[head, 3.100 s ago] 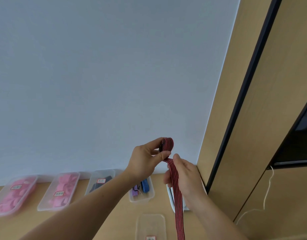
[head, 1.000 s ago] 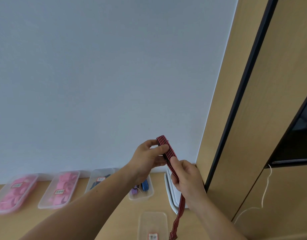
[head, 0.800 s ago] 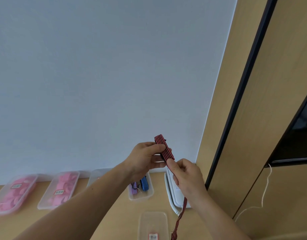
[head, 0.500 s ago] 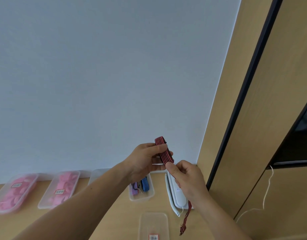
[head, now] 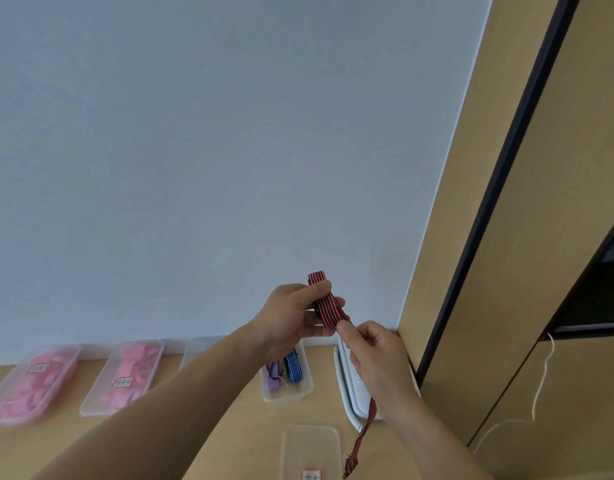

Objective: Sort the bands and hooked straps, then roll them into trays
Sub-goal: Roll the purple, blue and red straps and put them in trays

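Your left hand (head: 291, 317) is closed around the flat bundle of the red-and-black striped strap (head: 328, 303), held in the air above the tabletop (head: 229, 438). Your right hand (head: 378, 362), just below the bundle, pinches the strap where it leaves the folds, and the loose tail hangs down past the empty tray (head: 312, 448). The strap looks soft, light and limp — it should unwind if the grip slackens. Keep your thumb across the flat faces of the bundle and feed the tail with slight tension — the tray with the blue roll (head: 288, 389) sits directly beneath the bundle.
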A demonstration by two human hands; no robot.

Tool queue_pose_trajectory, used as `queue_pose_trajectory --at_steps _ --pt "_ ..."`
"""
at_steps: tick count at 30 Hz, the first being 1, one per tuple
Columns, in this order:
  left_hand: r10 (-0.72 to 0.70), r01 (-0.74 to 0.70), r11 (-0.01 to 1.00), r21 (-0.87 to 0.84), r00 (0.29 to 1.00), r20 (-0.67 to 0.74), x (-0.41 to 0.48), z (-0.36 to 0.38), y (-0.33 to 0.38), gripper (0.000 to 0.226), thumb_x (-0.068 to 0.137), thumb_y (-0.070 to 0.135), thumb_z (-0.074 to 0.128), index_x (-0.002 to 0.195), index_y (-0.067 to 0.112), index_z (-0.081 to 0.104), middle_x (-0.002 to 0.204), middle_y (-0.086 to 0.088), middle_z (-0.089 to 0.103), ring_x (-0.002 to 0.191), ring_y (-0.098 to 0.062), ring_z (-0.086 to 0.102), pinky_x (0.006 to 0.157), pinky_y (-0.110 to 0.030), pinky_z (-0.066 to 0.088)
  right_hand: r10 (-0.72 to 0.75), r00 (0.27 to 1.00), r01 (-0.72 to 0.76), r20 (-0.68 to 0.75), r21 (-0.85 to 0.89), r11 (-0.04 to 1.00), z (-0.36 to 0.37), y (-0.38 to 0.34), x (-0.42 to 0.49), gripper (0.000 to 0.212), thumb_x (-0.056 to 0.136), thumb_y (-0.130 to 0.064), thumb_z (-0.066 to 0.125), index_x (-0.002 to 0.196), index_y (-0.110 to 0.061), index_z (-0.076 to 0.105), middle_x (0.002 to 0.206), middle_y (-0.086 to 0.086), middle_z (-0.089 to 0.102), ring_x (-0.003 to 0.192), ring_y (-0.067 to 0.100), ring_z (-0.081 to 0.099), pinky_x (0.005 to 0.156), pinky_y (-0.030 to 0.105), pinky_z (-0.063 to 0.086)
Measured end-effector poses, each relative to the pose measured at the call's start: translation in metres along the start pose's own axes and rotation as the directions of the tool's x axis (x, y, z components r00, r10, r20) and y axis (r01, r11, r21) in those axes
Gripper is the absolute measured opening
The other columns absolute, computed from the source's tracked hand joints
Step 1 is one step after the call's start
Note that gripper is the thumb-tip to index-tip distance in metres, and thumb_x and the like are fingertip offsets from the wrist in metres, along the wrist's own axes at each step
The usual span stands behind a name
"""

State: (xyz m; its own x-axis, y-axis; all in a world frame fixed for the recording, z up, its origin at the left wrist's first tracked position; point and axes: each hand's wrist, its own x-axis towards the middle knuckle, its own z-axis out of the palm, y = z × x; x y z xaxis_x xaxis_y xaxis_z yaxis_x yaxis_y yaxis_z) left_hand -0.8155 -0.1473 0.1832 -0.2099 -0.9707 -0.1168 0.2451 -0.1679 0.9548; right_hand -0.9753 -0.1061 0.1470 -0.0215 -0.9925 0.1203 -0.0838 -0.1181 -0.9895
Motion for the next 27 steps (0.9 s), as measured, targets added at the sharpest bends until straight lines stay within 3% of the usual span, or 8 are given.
queue_pose_trajectory --at_steps 4,9,11,14,17,20,23,27 --pt "0.026 -0.031 0.997 -0.066 0.997 -0.078 0.001 0.003 -0.003 0.04 0.094 0.034 0.063 0.107 -0.004 0.061 0.1 -0.016 0.075 0.095 -0.036 0.072 0.09 -0.051 0.057 0.015 0.999 -0.016 0.033 0.03 0.999 0.006 -0.003 0.001 0.045 0.091 -0.037 0.064 0.077 0.004 0.055 0.053 0.006 0.047 0.046 0.011 0.036 0.045 0.022 0.031" --pt "-0.028 0.013 0.988 -0.154 0.995 -0.095 0.0 0.005 -0.004 0.047 0.093 0.041 0.064 0.11 -0.003 0.064 0.105 -0.015 0.075 0.094 -0.035 0.073 0.072 -0.039 0.061 0.053 0.996 -0.057 0.072 0.056 0.997 0.009 -0.002 -0.001 0.043 0.096 -0.032 0.059 0.083 0.008 0.054 0.053 0.006 0.048 0.044 0.012 0.036 0.043 0.022 0.03" --pt "-0.022 0.009 0.99 -0.141 0.996 -0.092 0.001 0.006 -0.005 0.046 0.092 0.042 0.065 0.109 -0.001 0.064 0.104 -0.013 0.075 0.093 -0.034 0.073 0.072 -0.038 0.061 0.063 0.995 -0.068 0.074 0.071 0.995 0.009 -0.003 -0.003 0.043 0.097 -0.031 0.059 0.084 0.01 0.053 0.052 0.005 0.048 0.043 0.012 0.036 0.042 0.022 0.029" --pt "0.033 -0.037 0.998 -0.041 0.994 -0.108 0.001 0.006 -0.01 0.044 0.091 0.042 0.067 0.111 0.003 0.06 0.102 -0.01 0.076 0.092 -0.033 0.073 0.082 -0.047 0.059 0.068 0.995 -0.074 0.074 0.088 0.993 0.007 -0.006 -0.003 0.043 0.097 -0.03 0.058 0.082 0.009 0.056 0.052 0.006 0.047 0.042 0.011 0.037 0.041 0.022 0.03" --pt "0.188 -0.161 0.966 0.203 0.974 -0.124 -0.001 0.005 -0.012 0.044 0.088 0.041 0.07 0.118 0.012 0.056 0.097 -0.004 0.077 0.086 -0.025 0.074 0.075 -0.038 0.059 0.092 0.993 -0.099 0.079 0.096 0.99 0.005 -0.01 -0.003 0.044 0.099 -0.032 0.055 0.082 0.009 0.058 0.052 0.006 0.048 0.04 0.011 0.038 0.042 0.022 0.033" --pt "0.347 -0.287 0.859 0.425 0.935 -0.071 -0.004 0.0 -0.015 0.038 0.086 0.037 0.074 0.118 0.03 0.054 0.096 0.001 0.075 0.079 -0.012 0.072 0.067 -0.022 0.055 0.134 0.988 -0.144 0.081 0.127 0.981 0.001 -0.012 -0.004 0.053 0.1 -0.038 0.051 0.089 0.013 0.056 0.052 0.006 0.05 0.04 0.012 0.04 0.041 0.022 0.033" --pt "0.502 -0.433 0.664 0.609 0.863 0.067 -0.008 0.001 -0.021 0.038 0.088 0.032 0.074 0.115 0.044 0.052 0.105 0.014 0.069 0.093 -0.002 0.069 0.077 -0.015 0.053 0.15 0.984 -0.163 0.095 0.152 0.975 0.001 -0.018 -0.005 0.066 0.092 -0.057 0.049 0.082 0.007 0.059 0.054 0.008 0.053 0.041 0.014 0.044 0.043 0.023 0.035" --pt "0.627 -0.534 0.371 0.76 0.748 0.22 -0.01 0.001 -0.026 0.045 0.091 0.015 0.069 0.133 0.023 0.055 0.12 0.007 0.067 0.101 -0.011 0.068 0.089 -0.029 0.056 0.155 0.983 -0.169 0.102 0.153 0.974 0.001 -0.026 -0.005 0.068 0.078 -0.072 0.047 0.073 -0.006 0.062 0.055 0.012 0.055 0.041 0.016 0.046 0.041 0.024 0.035"
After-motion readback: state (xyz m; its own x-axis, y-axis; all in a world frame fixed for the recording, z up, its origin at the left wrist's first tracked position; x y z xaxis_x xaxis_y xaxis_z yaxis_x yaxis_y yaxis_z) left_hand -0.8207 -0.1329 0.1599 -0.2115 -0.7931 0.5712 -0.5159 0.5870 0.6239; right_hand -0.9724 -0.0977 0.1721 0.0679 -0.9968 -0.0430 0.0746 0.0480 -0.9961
